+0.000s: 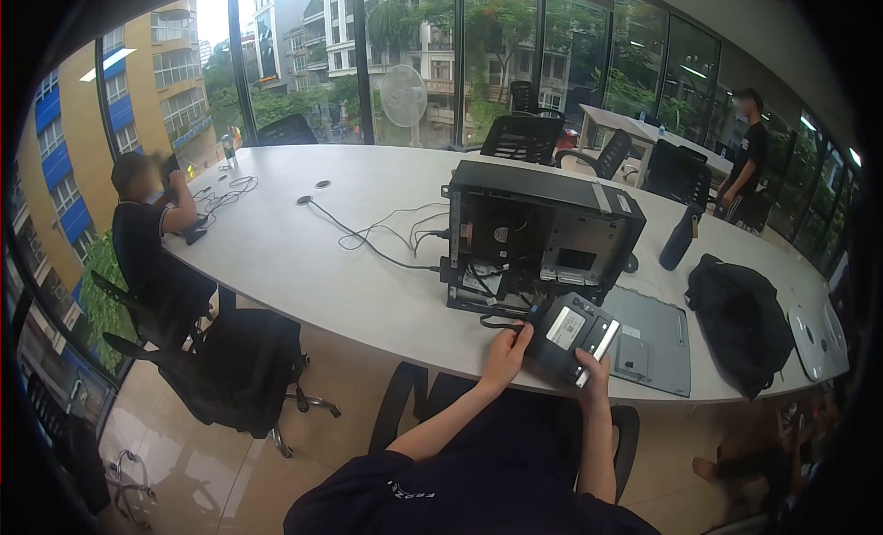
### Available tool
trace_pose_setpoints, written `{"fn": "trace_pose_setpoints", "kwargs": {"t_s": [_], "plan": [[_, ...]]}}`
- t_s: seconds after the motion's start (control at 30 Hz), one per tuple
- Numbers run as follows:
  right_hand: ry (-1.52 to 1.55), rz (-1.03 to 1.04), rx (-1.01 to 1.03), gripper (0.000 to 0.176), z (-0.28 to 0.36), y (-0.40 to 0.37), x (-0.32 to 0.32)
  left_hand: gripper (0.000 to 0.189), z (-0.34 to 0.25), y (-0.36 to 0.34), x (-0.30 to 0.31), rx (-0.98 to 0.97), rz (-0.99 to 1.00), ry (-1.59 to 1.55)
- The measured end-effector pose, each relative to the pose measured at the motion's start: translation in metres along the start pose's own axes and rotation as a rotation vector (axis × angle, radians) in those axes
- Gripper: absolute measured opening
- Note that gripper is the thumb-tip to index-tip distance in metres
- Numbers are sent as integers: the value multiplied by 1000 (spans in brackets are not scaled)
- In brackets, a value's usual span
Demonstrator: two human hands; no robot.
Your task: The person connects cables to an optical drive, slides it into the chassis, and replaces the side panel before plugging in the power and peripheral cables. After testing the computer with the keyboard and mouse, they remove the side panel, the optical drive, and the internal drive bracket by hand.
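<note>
A black drive cage (558, 344) with a white label and a silver strip along one side is tilted over the table's front edge. My right hand (594, 371) is closed around its silver side. At the cage's left edge, my left hand (505, 355) pinches a black cable (498, 325); its fingertips are partly hidden. Just behind stands a black desktop computer case (552, 199) with its side open, showing a fan, a metal bracket and loose wiring inside. Cables are plugged into its rear, on the left.
Right of the cage lies a grey side panel (664, 337). Beyond are a dark blue bottle (679, 241), a black bag (739, 314) and a silver lid-like object (819, 342). Cords cross the white table (276, 250). One person sits at the left; another stands far right. Black chairs (230, 369) surround it.
</note>
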State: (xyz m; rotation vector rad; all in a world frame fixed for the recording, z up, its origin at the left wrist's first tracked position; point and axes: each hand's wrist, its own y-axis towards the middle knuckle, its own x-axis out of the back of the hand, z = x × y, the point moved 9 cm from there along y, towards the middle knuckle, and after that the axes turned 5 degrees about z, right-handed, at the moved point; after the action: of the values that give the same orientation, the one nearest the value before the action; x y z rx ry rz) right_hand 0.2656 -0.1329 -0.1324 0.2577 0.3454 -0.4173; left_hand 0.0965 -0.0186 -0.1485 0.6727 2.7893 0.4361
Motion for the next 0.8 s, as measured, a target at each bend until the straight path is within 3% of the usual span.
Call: {"fn": "trace_pose_setpoints", "kwargs": {"t_s": [0.03, 0.17, 0.23, 0.47, 0.53, 0.63, 0.73, 0.8], "plan": [[-12, 5, 10, 43, 2, 0, -1, 38, -10, -1, 0, -66, -22, 54], [-34, 20, -15, 49, -3, 2, 2, 38, -3, 0, 1, -22, -8, 29], [-14, 41, -43, 50, -11, 4, 6, 37, -4, -4, -1, 142, 21, -89], [42, -19, -27, 45, -10, 2, 9, 38, -7, -2, -4, 78, 27, -148], [57, -41, -32, 43, -12, 2, 12, 38, 5, 1, -1, 32, 32, -95], [47, -18, -13, 40, 1, -1, -1, 40, -23, -7, 0, -10, -12, 78], [32, -11, -6, 37, 0, 1, -1, 42, -15, -2, -1, -42, -19, 31], [31, -39, -24, 37, -4, 0, 6, 43, -2, -2, 3, 23, 8, 25]]}}
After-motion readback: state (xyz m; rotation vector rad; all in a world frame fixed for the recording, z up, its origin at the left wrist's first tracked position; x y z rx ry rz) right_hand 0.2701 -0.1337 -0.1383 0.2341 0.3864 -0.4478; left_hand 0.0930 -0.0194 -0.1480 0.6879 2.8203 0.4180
